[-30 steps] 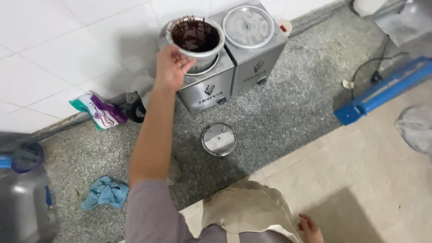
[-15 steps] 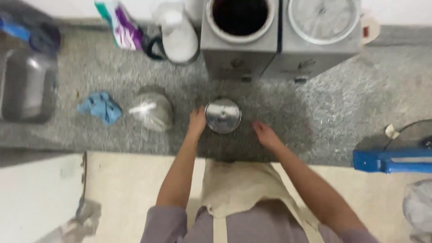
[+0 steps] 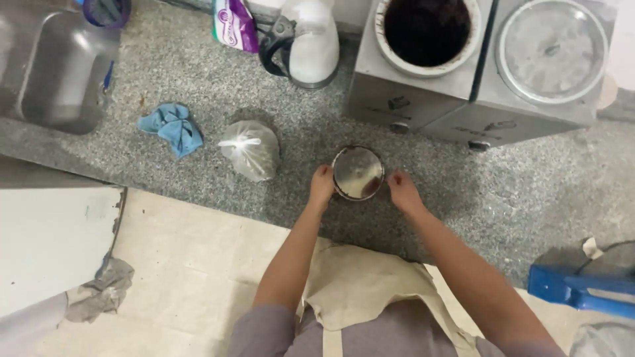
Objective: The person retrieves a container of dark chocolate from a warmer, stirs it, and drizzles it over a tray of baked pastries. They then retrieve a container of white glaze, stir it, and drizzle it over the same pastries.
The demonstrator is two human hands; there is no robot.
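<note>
Nearest the camera, a beige apron (image 3: 360, 287) is seen over a grey garment, with both bare forearms stretched out from it towards the speckled grey counter (image 3: 463, 198). Beyond the near edge of that counter, a round metal lid (image 3: 358, 173) with dark smears at its rim is lying flat. It is flanked by both hands. The left hand (image 3: 322, 185) is set against the lid's left edge, its fingers curled in narrowly at the rim; whether the lid is actually gripped cannot be told. The right hand (image 3: 402, 190) is placed just beside the lid's right edge, fingers bent and close together, and contact with the rim cannot be made out with certainty.

To the left of the lid, a knotted clear plastic bag (image 3: 250, 149) is seen on the counter, and further left a crumpled blue cloth (image 3: 172, 127). At the near right, a blue object (image 3: 582, 291) is seen at the counter's edge. At the near left, a grey rag (image 3: 99, 291) is seen below a white surface.

Farther back, directly beyond the lid, a metal two-well appliance (image 3: 410, 106) is placed. Its left well (image 3: 427, 30) is uncovered and coated dark inside, while its right well is closed by a round metal cover (image 3: 551, 41). To the left of the appliance, a white jug with a black handle (image 3: 307, 43) is standing, with a purple and white packet (image 3: 235, 25) beside it. At the far left, a steel sink (image 3: 56, 73) is set into the counter.
</note>
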